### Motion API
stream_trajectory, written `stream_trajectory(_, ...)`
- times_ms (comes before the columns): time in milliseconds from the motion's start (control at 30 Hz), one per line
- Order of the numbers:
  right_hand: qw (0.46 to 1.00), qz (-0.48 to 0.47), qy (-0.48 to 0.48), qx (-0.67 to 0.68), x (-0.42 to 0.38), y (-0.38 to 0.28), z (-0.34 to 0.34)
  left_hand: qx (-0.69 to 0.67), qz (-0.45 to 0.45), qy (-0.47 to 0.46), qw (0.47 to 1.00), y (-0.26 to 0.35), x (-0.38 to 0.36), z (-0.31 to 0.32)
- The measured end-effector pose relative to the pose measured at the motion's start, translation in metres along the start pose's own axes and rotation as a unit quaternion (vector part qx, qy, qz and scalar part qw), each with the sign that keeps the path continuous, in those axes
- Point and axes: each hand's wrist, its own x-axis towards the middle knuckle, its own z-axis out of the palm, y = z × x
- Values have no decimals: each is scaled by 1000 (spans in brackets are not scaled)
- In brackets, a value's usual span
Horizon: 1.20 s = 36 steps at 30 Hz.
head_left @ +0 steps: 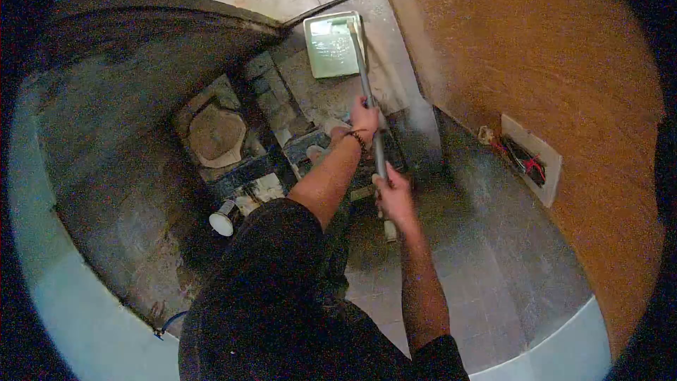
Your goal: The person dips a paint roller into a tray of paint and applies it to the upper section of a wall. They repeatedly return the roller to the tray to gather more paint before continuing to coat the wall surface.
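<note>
A long grey pole (364, 77) runs from near my body up to a white paint tray (317, 65). Its far end rests at the tray's upper right, where a small pale head shows. Pale liquid lies in the tray. My left hand (363, 116), with a dark beaded bracelet at the wrist, is wrapped round the middle of the pole. Lower down, my right hand (396, 194) grips the pole close to its near end.
An open wall box (552, 185) with loose wires is set in the orange-brown wall at right. A toilet-shaped floor fixture (217, 134), a white round object (221, 224) and tile pieces lie at left. A dark partition (141, 49) stands at upper left.
</note>
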Motion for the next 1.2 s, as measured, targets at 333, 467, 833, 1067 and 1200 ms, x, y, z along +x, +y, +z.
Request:
stream_trajectory(333, 998, -53, 24, -17, 18, 17, 31, 21, -126, -100, 987, 80, -21, -61)
stream_trajectory(467, 999, -26, -21, -22, 26, -11, 15, 12, -40, -134, 990, 32, 9, -46)
stream_trajectory(833, 996, 26, -25, -77, 6, -10, 16, 210, 74, -100, 970, -13, 0, -44)
stream_trajectory(1067, 986, 104, -61, -117, -35, 24, 24, 251, 103, -177, 946, -96, -10, -43)
stream_trajectory(1200, 984, 69, -20, -165, -62, 24, 27, 196, 124, -127, 965, -131, -22, -58)
